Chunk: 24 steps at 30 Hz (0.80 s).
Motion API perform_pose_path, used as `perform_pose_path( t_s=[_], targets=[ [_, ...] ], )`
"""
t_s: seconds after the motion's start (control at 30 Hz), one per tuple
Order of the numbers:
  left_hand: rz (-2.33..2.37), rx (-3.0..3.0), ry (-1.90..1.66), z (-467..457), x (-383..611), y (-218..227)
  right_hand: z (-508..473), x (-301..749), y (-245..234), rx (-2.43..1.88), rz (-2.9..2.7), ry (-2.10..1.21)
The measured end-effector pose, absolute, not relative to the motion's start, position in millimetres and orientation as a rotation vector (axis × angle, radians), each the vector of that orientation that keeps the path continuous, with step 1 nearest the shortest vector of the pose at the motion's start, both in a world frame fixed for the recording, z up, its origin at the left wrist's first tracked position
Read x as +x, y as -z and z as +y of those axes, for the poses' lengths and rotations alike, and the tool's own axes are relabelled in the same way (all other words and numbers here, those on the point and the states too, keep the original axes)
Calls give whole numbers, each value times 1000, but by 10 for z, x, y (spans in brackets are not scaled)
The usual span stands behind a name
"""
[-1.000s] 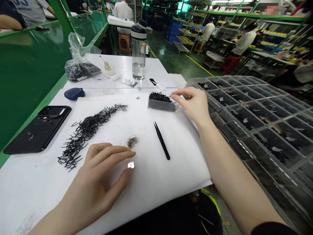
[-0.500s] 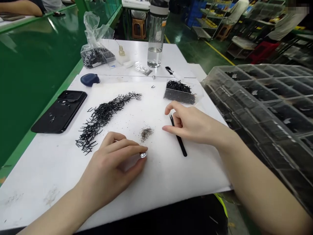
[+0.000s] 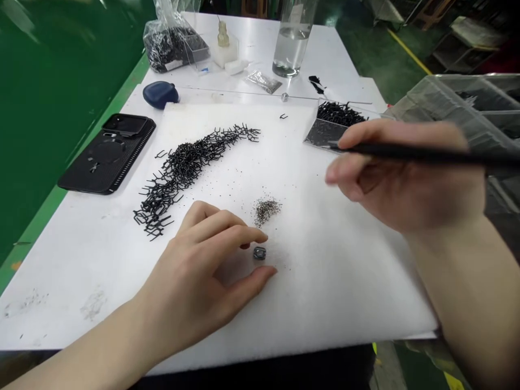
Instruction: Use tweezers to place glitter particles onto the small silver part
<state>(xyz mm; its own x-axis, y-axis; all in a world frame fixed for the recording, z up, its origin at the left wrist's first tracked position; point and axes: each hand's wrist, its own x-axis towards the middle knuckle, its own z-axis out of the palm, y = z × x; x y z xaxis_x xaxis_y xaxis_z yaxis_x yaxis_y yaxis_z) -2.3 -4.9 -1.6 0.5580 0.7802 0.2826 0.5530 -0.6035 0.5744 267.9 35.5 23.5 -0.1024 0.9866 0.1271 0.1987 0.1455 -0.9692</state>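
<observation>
My left hand (image 3: 207, 265) rests on the white pad (image 3: 349, 281), thumb and index finger apart. Between those fingertips, not gripped, lies a small shiny grey piece (image 3: 259, 253). Raised at the right, my right hand (image 3: 414, 179) is closed around black tweezers (image 3: 406, 151), blurred by motion. A little pile of tiny brown and grey grains (image 3: 267, 210) sits just beyond my left fingertips. Farther left, a long heap of black Y-shaped pieces (image 3: 189, 162) stretches across the pad. Behind my right hand, a clear tray (image 3: 325, 134) contains more black pieces.
At the left lie a black phone (image 3: 109, 154) and a dark blue rounded object (image 3: 160, 95). Toward the back stand a plastic bag of black pieces (image 3: 173, 46), a small glass bottle (image 3: 223, 35) and a water bottle (image 3: 290, 49). Clear compartment boxes (image 3: 439, 100) are at the right.
My right hand has picked up the tweezers from the pad and lifted them rightward. My left fingers have parted from the small shiny piece. The view has tilted downward.
</observation>
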Motion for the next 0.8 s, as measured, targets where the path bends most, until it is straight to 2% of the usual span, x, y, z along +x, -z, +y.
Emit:
perform_pose_path(
  t_s=[0.17, 0.53, 0.8],
  targets=[
    [1070, 2378, -747, -59, -25, 18, 448, 2613, -181, -1185, -1128, -1397],
    [1034, 2365, -658, -21, -62, 26, 309, 2521, -70, -1219, -1672, -961],
    [1047, 2346, -608, -19, -56, 33, 408, 2591, 50, -1190, -1749, -1104]
  ],
)
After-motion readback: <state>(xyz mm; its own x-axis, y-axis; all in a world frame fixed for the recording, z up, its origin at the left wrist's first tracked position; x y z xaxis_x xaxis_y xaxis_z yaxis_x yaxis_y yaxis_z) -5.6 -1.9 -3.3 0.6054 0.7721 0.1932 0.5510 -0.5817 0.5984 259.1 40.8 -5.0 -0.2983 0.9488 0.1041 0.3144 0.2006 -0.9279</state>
